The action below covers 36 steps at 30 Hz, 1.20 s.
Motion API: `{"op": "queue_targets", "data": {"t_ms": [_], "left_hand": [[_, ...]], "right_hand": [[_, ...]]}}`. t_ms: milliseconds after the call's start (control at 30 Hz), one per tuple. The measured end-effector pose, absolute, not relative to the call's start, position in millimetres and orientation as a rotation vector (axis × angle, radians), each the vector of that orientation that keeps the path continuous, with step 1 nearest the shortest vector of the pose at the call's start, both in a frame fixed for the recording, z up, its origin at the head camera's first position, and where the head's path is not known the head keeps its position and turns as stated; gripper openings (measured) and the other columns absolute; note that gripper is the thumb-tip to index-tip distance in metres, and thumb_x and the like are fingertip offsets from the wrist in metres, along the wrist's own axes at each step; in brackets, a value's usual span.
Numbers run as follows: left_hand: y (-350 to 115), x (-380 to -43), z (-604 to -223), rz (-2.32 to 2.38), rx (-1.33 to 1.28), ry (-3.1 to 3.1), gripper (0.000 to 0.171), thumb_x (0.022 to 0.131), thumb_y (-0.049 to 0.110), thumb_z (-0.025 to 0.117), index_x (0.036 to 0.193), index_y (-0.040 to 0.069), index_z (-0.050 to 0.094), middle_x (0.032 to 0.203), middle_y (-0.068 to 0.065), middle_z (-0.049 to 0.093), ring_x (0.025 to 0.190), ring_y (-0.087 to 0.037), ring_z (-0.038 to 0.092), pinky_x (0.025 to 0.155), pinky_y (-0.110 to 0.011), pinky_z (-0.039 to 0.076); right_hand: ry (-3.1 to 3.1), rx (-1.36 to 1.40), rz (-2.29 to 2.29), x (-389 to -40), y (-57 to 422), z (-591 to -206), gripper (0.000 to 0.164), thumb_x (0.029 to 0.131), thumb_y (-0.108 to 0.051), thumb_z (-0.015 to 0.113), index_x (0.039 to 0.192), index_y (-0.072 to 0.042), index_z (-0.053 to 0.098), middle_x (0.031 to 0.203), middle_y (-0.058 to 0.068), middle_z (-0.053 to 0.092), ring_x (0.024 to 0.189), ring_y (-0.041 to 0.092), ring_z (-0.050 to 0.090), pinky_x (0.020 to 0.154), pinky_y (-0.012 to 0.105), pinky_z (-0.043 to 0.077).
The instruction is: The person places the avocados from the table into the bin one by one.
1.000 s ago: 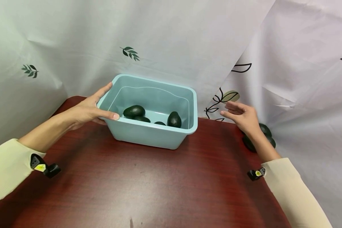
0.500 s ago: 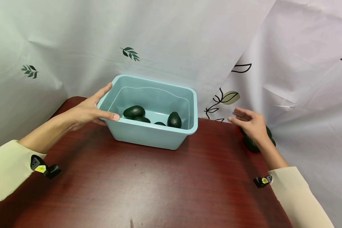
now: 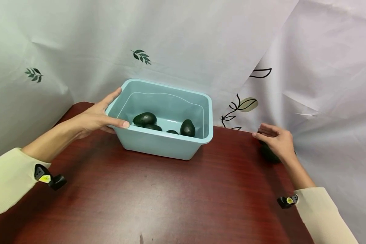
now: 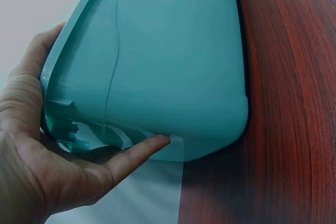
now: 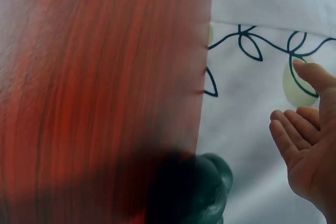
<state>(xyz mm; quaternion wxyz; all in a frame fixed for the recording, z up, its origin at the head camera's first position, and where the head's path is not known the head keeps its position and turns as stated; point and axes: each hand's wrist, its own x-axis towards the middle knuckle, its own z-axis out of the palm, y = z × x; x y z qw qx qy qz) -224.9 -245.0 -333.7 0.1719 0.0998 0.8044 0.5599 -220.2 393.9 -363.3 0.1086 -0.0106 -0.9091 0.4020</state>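
Note:
A light blue plastic bin (image 3: 152, 144) stands on the table with several dark green avocados (image 3: 144, 119) inside. My left hand (image 3: 93, 118) holds the bin's left end, thumb over the front rim. In the left wrist view, a finger of that hand lies along the bin's outer side. At the table's right edge, my right hand (image 3: 277, 140) hovers over a group of avocados (image 3: 269, 154), partly hiding them. The right wrist view shows these avocados (image 5: 212, 179) dark and close together, apart from the hand (image 5: 315, 145), whose fingers are loosely bent around nothing.
The dark red wooden table (image 3: 158, 203) extends toward me. Behind it and to the right hangs a pale curtain (image 3: 183, 44) with leaf prints, close to the table's edges and the bin's back.
My right hand has moved right and nearer to me, from beside the avocados to over them. The left hand and bin have stayed in place.

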Motion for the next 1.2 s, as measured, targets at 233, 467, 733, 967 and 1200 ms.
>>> {"op": "queue_targets", "data": {"t_ms": [233,467,733,967,1200], "left_hand": [[-245,-226,-333,1.585,0.289,2.291,0.129,0.098,0.021,0.087,0.178,0.053,-0.009,0.181,-0.017,0.023,0.154,-0.047,0.041,0.101,-0.064,0.065],[-244,-226,-335,1.596,0.294,2.281,0.13,0.097,0.021,0.087,0.178,0.053,-0.009,0.18,-0.019,0.024,0.154,-0.048,0.041,0.101,-0.068,0.064],[-243,-225,-334,1.597,0.29,2.282,0.13,0.097,0.02,0.087,0.179,0.053,-0.008,0.18,-0.018,0.025,0.154,-0.047,0.041,0.102,-0.067,0.064],[-244,-225,-333,1.584,0.278,2.293,0.13,0.097,0.021,0.087,0.178,0.054,-0.009,0.181,-0.018,0.023,0.155,-0.047,0.04,0.102,-0.064,0.064],[-244,-224,-333,1.587,0.267,2.289,0.13,0.097,0.021,0.087,0.178,0.053,-0.009,0.18,-0.018,0.024,0.155,-0.046,0.04,0.102,-0.063,0.064]], "right_hand": [[-2.656,-0.06,1.191,-216,409,-370,0.071,0.093,-0.033,0.096,0.147,0.005,0.071,0.109,-0.025,0.083,0.091,-0.023,0.071,0.089,-0.002,0.049],[-2.689,-0.103,1.11,-207,420,-374,0.069,0.093,-0.038,0.096,0.145,0.002,0.074,0.105,-0.032,0.079,0.089,-0.026,0.068,0.088,-0.004,0.046],[-2.766,-0.222,0.972,-196,438,-375,0.068,0.094,-0.05,0.092,0.142,-0.003,0.077,0.093,-0.049,0.063,0.086,-0.029,0.06,0.079,0.0,0.047],[-2.803,-0.387,0.948,-187,454,-378,0.076,0.093,-0.058,0.091,0.144,-0.005,0.076,0.087,-0.053,0.059,0.086,-0.028,0.056,0.077,0.002,0.044],[-2.82,-0.445,0.906,-180,464,-378,0.077,0.092,-0.059,0.091,0.144,-0.004,0.076,0.084,-0.051,0.056,0.088,-0.023,0.053,0.074,0.007,0.047]]}}
